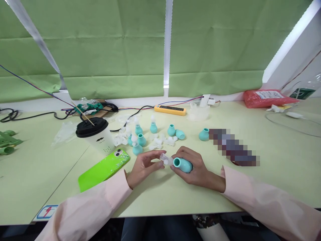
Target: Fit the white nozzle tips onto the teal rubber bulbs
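My right hand (193, 167) is wrapped round a teal bulb-shaped piece (185, 165), its open mouth facing left. Between my hands is a small clear plastic part (165, 158); my left hand (146, 167) pinches its left end, and the fingertips of my right hand reach its other end. Several teal bulbs stand beyond my hands, some topped with clear parts, such as the bulb (137, 149) near my left hand. Another bulb (180, 134) lies tilted against an upright one (171, 130). Loose whitish clear pieces (157, 142) are scattered among them.
A green phone (104, 170) and a lidded paper cup (100, 139) are at the left. Farther back lie a yellow power strip (170, 110) and cables. One teal bulb (204, 134) stands beside a pixelated object (233, 147). A red package (268, 98) sits at the back right.
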Motion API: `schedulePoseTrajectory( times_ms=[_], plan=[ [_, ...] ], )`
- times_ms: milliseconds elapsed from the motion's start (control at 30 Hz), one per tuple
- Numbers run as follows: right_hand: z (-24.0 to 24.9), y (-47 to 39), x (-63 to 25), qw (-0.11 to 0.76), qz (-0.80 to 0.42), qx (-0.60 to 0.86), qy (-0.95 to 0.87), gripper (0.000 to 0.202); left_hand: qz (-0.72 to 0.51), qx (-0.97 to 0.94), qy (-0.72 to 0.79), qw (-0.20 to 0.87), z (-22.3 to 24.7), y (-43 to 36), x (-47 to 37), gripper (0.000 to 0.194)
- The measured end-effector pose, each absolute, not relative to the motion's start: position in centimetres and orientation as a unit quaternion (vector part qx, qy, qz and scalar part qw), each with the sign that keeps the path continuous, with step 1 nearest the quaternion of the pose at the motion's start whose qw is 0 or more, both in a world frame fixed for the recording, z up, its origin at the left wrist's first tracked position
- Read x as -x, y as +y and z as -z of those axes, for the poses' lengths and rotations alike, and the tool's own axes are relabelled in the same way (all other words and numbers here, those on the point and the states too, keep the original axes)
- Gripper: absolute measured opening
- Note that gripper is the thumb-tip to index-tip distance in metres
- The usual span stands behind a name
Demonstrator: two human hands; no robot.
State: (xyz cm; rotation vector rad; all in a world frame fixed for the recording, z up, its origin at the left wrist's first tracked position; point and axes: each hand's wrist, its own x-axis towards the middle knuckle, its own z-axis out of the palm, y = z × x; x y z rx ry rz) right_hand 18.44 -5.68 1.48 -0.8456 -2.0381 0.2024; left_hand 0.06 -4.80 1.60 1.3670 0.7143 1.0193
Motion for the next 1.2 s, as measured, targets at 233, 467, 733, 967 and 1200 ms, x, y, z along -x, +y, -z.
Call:
schedulePoseTrajectory(
  times_ms=[233,467,733,967,1200],
  plan=[
    [-1.27,-5.48,-18.57,0.453,-0.044,0.328,-0.828,0.015,-0.459,-0.652,0.341,0.497,-1.24,-5.05,0.04,0.032],
    [-1.15,-5.63,-18.44,0.451,-0.041,0.318,-0.833,0.016,-0.467,-0.645,0.376,0.473,-1.28,-5.09,-0.23,0.029],
    [-1.20,-5.59,-18.22,0.443,-0.051,0.321,-0.836,0.012,-0.465,-0.641,0.365,0.490,-1.19,-4.96,-0.16,0.034],
    [-1.17,-5.76,-18.27,0.443,-0.055,0.312,-0.839,0.013,-0.456,-0.624,0.392,0.499,-1.29,-5.01,-0.02,0.030],
    [-1.28,-5.61,-18.18,0.439,-0.089,0.305,-0.840,0.012,-0.435,-0.579,0.352,0.592,-1.59,-4.47,0.06,0.027]
  ],
)
